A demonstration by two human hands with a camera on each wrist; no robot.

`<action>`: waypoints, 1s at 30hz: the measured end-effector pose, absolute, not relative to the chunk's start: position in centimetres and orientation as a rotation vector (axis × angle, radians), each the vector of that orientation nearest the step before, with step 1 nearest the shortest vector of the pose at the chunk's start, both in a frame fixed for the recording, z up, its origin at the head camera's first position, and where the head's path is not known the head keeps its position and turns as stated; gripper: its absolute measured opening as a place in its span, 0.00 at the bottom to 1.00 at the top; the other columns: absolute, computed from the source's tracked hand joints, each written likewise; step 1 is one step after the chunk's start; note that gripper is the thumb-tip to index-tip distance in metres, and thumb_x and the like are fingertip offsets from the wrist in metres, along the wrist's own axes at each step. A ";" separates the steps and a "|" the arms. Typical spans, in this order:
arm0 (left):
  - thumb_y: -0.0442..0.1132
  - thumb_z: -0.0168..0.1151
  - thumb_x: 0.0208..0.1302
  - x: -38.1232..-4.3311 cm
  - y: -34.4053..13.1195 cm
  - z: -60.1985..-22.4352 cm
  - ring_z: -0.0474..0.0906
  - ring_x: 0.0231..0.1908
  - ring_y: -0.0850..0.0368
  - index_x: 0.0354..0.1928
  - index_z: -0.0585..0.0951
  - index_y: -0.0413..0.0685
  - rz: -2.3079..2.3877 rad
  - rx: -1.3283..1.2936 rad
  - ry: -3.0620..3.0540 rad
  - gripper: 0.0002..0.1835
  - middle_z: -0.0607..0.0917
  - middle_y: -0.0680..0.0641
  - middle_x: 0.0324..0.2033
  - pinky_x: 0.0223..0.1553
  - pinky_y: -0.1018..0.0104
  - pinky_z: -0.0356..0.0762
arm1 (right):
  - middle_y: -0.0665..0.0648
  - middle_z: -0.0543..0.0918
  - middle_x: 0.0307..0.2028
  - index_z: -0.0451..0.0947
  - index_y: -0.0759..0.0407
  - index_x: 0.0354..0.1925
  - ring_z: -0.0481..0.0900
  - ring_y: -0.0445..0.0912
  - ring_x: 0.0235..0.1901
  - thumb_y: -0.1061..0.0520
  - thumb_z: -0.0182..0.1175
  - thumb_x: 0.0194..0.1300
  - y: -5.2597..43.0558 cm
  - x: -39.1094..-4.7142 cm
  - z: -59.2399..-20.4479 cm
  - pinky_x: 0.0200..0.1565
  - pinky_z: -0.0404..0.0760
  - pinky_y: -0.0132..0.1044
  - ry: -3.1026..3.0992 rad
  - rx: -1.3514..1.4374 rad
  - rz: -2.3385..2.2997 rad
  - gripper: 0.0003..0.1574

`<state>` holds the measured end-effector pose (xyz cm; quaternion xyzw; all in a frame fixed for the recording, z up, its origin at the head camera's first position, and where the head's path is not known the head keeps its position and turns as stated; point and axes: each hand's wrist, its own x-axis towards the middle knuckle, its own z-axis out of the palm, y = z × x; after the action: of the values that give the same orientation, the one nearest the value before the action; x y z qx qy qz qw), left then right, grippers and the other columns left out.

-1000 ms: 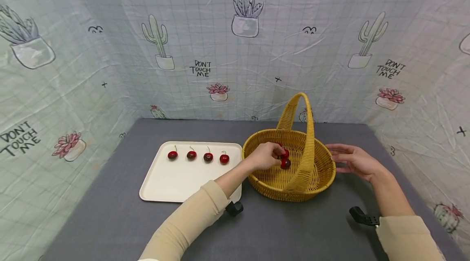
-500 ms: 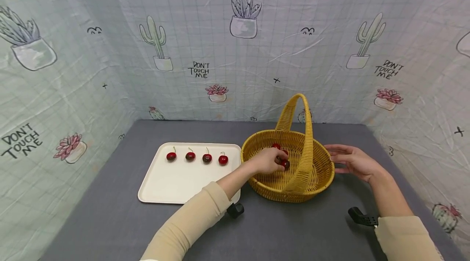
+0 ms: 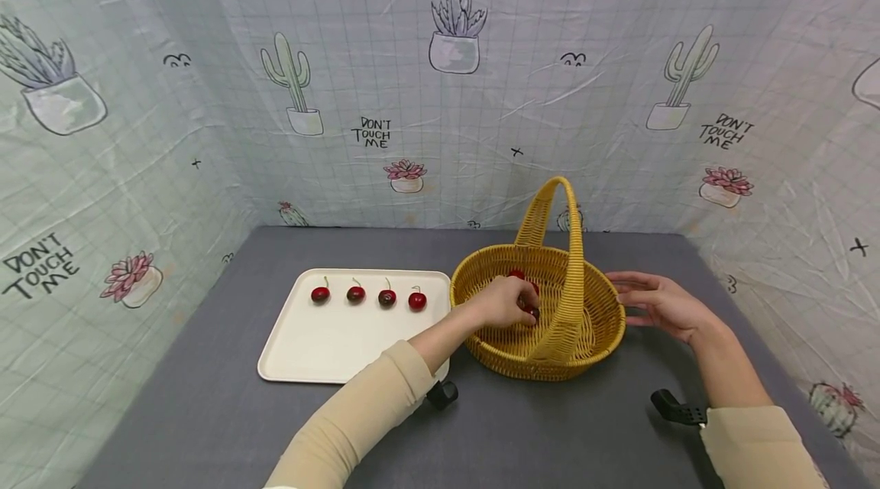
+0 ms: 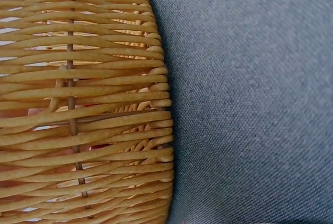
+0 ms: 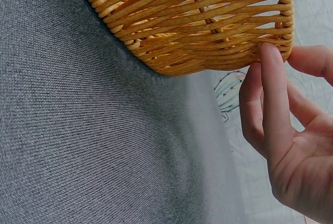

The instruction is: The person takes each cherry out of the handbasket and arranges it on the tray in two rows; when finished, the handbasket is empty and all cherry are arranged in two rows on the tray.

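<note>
Inside the yellow woven basket (image 3: pixel 543 368), my left hand (image 3: pixel 505 302) has its thumb and fingers around a dark red cherry (image 3: pixel 532 314), partly covered by the fingertips. Another cherry (image 3: pixel 517 274) lies beyond that hand, and one more is mostly hidden by the fingers. In the left wrist view, the basket wall (image 4: pixel 88 99) fills the left side, with bits of red showing through the weave. My right hand (image 3: pixel 663 302) touches the basket's right side near the rim. In the right wrist view, its fairly straight fingers (image 5: pixel 274 94) rest against the outer weave.
A white tray (image 3: pixel 330 344) stands left of the basket, with several stemmed cherries (image 3: pixel 355 294) in a row near its far edge. The basket's tall handle (image 3: pixel 572 267) arches over its middle. Patterned cloth (image 3: pixel 344 76) encloses the grey table (image 3: pixel 522 435) at the back and sides.
My left hand's fingers have closed in around the cherry, which now shows less between them. The right hand keeps its place on the basket. The head view has shifted slightly.
</note>
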<state>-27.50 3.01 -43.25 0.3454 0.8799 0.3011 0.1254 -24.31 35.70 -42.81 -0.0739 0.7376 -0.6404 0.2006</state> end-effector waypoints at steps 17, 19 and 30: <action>0.37 0.76 0.62 -27.5 2.9 -43.4 0.78 0.36 0.64 0.46 0.87 0.45 0.871 1.029 2.583 0.12 0.85 0.52 0.38 0.38 0.72 0.76 | 0.44 0.81 0.55 0.58 0.67 0.76 0.83 0.42 0.53 0.60 0.56 0.78 35.7 -24.5 -43.0 0.50 0.84 0.46 2.069 -0.197 -1.794 0.35; 0.37 0.76 0.62 -27.5 2.7 -43.3 0.78 0.36 0.65 0.48 0.87 0.45 0.876 1.055 2.583 0.13 0.86 0.51 0.39 0.39 0.73 0.76 | 0.44 0.81 0.55 0.58 0.67 0.76 0.83 0.42 0.52 0.60 0.56 0.78 35.7 -24.4 -42.9 0.50 0.84 0.46 2.073 -0.195 -1.791 0.36; 0.34 0.71 0.64 -27.0 0.8 -42.0 0.79 0.40 0.64 0.54 0.87 0.43 1.106 1.052 2.554 0.16 0.86 0.55 0.41 0.43 0.71 0.76 | 0.45 0.80 0.56 0.58 0.67 0.76 0.83 0.42 0.52 0.59 0.57 0.78 35.5 -24.3 -42.7 0.50 0.83 0.46 2.077 -0.180 -1.784 0.36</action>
<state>-26.96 0.81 -42.02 0.3524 0.8554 0.3705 0.0829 -24.30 35.49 -42.66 -0.0643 0.7420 -0.6375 0.1974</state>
